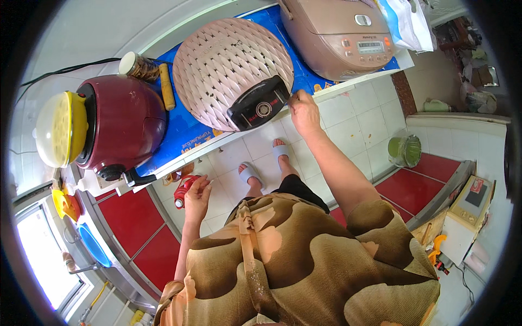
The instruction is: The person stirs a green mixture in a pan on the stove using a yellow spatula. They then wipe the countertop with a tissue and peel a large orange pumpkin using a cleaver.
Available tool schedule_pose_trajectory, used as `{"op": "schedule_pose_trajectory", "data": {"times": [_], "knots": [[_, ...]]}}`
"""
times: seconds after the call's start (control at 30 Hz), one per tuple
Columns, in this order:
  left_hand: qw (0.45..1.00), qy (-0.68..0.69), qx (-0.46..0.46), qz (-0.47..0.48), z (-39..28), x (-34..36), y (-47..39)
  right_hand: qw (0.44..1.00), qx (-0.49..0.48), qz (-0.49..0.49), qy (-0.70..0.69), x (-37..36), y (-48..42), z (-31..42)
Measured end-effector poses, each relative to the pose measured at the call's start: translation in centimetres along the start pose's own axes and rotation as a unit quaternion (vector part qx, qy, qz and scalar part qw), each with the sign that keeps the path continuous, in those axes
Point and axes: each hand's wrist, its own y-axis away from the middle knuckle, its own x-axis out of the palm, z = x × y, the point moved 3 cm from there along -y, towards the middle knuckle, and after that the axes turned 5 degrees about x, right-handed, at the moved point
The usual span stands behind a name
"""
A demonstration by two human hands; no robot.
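Observation:
My right hand (305,114), fingers curled, is at the front edge of the counter, beside the black handle (261,104) of a round electric baking pan (220,61). Whether its fingertips grip anything is hidden. The pan's lid is pinkish with a raised diamond pattern, worn dark in spots, and it is down. My left hand (197,197) hangs in front of the counter with thumb and fingers close together. A small whitish bit shows at its fingertips, too small to name. Behind that hand is a red bottle-like object (179,200), partly covered.
A dark red air fryer (126,118) with a yellow egg steamer (65,128) beside it stands left. Near them are a lidded jar (140,67) and a wooden rolling pin (166,87). A rice cooker (338,40) sits right. A green bin (403,150) is on the floor.

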Motion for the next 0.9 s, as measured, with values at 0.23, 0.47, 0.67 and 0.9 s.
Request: {"op": "schedule_pose_trajectory", "data": {"times": [0.23, 0.47, 0.67, 0.9], "knots": [[1.0, -0.003, 0.005, -0.013, 0.5, -1.1, 0.5, 0.998, 0.03, -0.04, -0.048, 0.8, 1.1, 0.5], [1.0, -0.014, 0.013, -0.004, 1.6, -3.0, 1.3, 0.792, 0.371, 0.1, -0.475, 3.6, 7.3, -1.6], [1.0, -0.012, 0.021, 0.0, 1.6, -3.5, 1.5, 0.617, 0.442, 0.094, -0.644, -1.0, 6.6, -3.0], [0.997, -0.058, 0.05, 0.012, 1.0, -3.7, 1.0, 0.617, 0.452, 0.076, -0.639, -0.7, 6.7, -4.8]]}}
